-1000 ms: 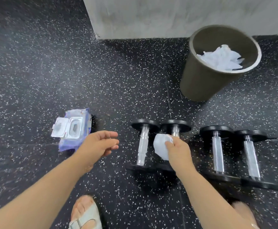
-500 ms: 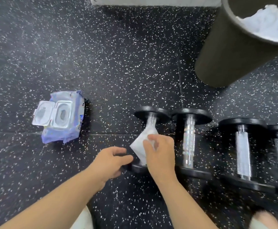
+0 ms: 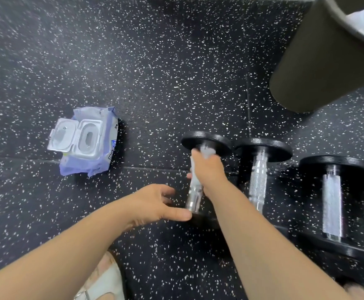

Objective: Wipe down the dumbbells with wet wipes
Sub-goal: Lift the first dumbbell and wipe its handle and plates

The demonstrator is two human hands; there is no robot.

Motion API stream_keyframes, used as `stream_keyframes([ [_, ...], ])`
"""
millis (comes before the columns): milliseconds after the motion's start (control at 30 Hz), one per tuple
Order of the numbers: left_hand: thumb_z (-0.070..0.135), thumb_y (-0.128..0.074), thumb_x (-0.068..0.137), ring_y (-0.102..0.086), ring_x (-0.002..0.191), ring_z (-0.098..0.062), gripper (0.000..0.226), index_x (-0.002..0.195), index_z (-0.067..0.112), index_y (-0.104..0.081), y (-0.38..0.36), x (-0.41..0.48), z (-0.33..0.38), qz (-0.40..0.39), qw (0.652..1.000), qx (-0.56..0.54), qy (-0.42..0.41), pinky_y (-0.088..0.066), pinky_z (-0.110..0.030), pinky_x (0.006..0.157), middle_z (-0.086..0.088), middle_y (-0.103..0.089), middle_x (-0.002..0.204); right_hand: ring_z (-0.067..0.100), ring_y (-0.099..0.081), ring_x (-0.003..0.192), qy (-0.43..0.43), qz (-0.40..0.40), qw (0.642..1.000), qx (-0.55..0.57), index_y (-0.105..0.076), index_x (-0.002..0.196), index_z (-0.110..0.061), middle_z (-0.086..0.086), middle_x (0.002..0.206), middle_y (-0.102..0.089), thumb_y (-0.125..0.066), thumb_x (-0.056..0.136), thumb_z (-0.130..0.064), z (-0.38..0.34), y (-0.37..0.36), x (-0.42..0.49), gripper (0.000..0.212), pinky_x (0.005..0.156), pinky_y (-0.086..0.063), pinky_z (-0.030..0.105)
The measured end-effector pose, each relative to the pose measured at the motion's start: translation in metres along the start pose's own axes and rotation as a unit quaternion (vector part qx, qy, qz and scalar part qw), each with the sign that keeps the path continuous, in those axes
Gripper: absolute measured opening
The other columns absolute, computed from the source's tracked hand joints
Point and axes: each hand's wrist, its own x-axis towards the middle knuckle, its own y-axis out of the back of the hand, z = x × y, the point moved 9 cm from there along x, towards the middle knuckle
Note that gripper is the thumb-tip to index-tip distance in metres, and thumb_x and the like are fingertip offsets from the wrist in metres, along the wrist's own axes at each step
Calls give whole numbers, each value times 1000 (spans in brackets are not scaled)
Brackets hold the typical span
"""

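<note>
Several black dumbbells with chrome handles lie side by side on the speckled floor. My right hand [image 3: 209, 172] grips the upper handle of the leftmost dumbbell [image 3: 195, 198] with a white wet wipe [image 3: 207, 152] wrapped under its fingers. My left hand [image 3: 157, 204] hovers just left of that dumbbell's near end, fingers relaxed, its thumb reaching toward the lower plate. The second dumbbell [image 3: 257, 178] and a third dumbbell [image 3: 332, 202] lie to the right. The near plate of the leftmost dumbbell is hidden by my arms.
An open purple pack of wet wipes [image 3: 88, 141] lies on the floor to the left. A dark bin [image 3: 319, 57] holding used white wipes stands at the back right. My sandalled foot [image 3: 103, 280] shows at the bottom edge.
My right hand slid up the leftmost dumbbell's handle and wrapped the wipe around it. My left hand stayed by the near end. The view moved closer and to the left.
</note>
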Motion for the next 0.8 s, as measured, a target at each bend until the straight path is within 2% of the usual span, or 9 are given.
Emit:
stream_keyframes([
  [67,59,-89,38,-46,131,-13,131,147,15,-32,2,-1,0,-2,1000,7,-5,-38,-35,109,-5,-44,148,18,-65,57,10,-5,1000,20,-57,112,-4,6,82,-61,-56,93,-37,-11,2,5,38,66,-53,32],
  [133,67,-87,29,-45,131,-13,139,147,17,-32,3,-2,0,-4,1000,6,-12,-38,-35,109,-6,-44,148,19,-65,59,13,-18,1000,-4,-57,113,-6,7,82,-63,-55,91,-40,-5,0,-2,40,70,-54,34],
  [233,69,-85,26,-44,133,-15,142,147,21,-31,6,-4,-1,-12,1000,5,-9,-36,-37,111,-10,-45,146,24,-65,83,-17,-51,989,-137,-52,119,-8,6,95,-66,-51,85,-51,25,-6,-24,55,80,-53,39],
  [367,58,-85,42,-43,134,-17,122,146,23,-32,6,-3,-5,-22,1000,3,0,-36,-36,111,-12,-45,146,28,-43,118,-59,-98,926,-361,-47,132,-14,6,124,-55,-35,88,-58,48,-2,-45,63,96,-37,39],
  [467,54,-85,47,-43,133,-15,116,146,23,-33,6,-2,-6,-24,1000,1,1,-36,-37,111,-11,-45,145,30,-34,127,-51,-102,897,-428,-44,137,-15,9,137,-47,-33,90,-60,40,2,-51,67,101,-30,41],
  [533,55,-85,46,-43,134,-14,117,146,22,-33,4,-2,-5,-25,1000,-6,-3,-36,-37,112,-10,-45,146,29,-40,124,-33,-62,917,-393,-42,136,-13,9,136,-46,-42,87,-59,33,8,-54,67,101,-34,40],
  [600,53,-85,48,-44,133,-14,115,146,23,-33,4,-2,-4,-22,1000,-5,-6,-37,-33,109,-10,-45,145,27,-49,116,-20,-40,951,-305,-42,132,-12,7,129,-50,-51,88,-45,31,9,-60,56,99,-42,40],
  [700,51,-82,50,-46,130,-13,109,145,25,-35,3,-2,-2,-18,1000,4,-4,-38,-29,104,-9,-48,143,24,-55,106,-15,-48,956,-288,-41,129,-11,4,116,-54,-54,92,-26,34,3,-60,43,89,-47,35],
  [800,50,-82,49,-45,131,-13,109,144,25,-36,6,-2,-3,-12,1000,2,-4,-38,-31,106,-9,-48,143,24,-57,99,-29,-59,976,-206,-40,131,-6,5,113,-56,-55,92,-24,30,-3,-41,45,80,-45,33],
])
